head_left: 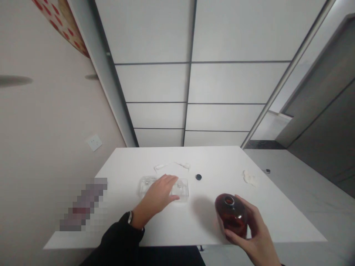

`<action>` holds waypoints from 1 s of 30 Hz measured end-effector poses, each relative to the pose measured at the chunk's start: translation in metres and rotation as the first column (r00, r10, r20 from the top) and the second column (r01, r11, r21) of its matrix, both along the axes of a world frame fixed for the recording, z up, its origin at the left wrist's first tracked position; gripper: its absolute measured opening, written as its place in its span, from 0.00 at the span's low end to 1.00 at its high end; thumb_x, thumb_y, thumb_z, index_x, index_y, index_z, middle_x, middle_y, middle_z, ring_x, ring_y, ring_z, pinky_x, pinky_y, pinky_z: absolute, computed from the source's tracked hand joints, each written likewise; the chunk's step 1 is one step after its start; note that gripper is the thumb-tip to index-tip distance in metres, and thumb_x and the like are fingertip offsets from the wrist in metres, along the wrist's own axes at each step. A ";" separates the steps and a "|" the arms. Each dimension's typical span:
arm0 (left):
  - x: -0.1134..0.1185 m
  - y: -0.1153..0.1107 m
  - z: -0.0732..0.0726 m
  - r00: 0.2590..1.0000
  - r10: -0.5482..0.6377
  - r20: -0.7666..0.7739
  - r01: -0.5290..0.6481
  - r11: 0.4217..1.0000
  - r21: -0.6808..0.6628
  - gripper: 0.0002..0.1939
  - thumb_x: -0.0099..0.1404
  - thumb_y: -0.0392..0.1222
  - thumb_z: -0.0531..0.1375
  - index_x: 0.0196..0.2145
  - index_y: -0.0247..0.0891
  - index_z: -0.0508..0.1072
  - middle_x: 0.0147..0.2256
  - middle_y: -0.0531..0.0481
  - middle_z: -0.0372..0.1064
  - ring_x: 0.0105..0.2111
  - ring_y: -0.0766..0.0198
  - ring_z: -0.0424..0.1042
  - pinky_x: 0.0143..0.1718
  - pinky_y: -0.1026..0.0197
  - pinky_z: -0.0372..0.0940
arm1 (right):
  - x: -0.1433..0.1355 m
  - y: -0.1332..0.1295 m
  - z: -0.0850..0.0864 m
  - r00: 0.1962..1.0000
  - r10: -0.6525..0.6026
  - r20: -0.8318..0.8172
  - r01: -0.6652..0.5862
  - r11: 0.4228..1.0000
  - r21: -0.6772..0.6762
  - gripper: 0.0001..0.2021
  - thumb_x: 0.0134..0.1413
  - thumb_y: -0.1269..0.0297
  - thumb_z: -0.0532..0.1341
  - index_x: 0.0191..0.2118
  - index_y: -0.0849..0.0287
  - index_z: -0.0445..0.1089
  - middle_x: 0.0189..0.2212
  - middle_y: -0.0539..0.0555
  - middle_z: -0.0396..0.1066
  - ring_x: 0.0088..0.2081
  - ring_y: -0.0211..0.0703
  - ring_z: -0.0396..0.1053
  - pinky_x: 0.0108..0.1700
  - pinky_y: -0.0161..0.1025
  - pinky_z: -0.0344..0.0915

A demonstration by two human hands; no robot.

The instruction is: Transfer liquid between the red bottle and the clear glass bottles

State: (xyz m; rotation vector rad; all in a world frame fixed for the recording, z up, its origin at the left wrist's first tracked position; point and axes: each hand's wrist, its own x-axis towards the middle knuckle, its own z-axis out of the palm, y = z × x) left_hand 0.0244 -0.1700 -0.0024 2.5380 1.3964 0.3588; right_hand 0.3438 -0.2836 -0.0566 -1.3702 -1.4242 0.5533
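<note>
My right hand [256,229] is wrapped round a dark reddish-brown bottle [234,218] near the front right of the white table. The bottle's top faces me and shows an uncapped round mouth. Over a transparent plastic tray [183,192] left of centre, my left hand [161,194] is stretched out, thumb apart from the fingers. It hides part of the tray, and I cannot tell whether it touches it. A small round black cap [198,177] lies on the table to the right of the tray. Just behind the tray is a thin transparent piece [183,165], its shape hard to make out.
A crumpled whitish piece [249,178] lies at the right side of the white table [216,159]. Something blurred out [83,207] is at the left edge. Behind the table stand white panelled doors [161,114]; a wall with a socket [94,142] is at left.
</note>
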 end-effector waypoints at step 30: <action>0.006 -0.057 -0.049 0.854 0.077 0.515 -0.076 0.997 -0.023 0.22 0.73 0.58 0.67 0.55 0.50 0.64 0.58 0.40 0.81 0.55 0.50 0.83 0.53 0.50 0.82 | -0.005 0.077 0.069 0.556 0.321 0.767 -0.561 0.825 0.062 0.32 0.78 0.56 0.59 0.79 0.52 0.51 0.58 0.63 0.80 0.54 0.52 0.83 0.54 0.41 0.81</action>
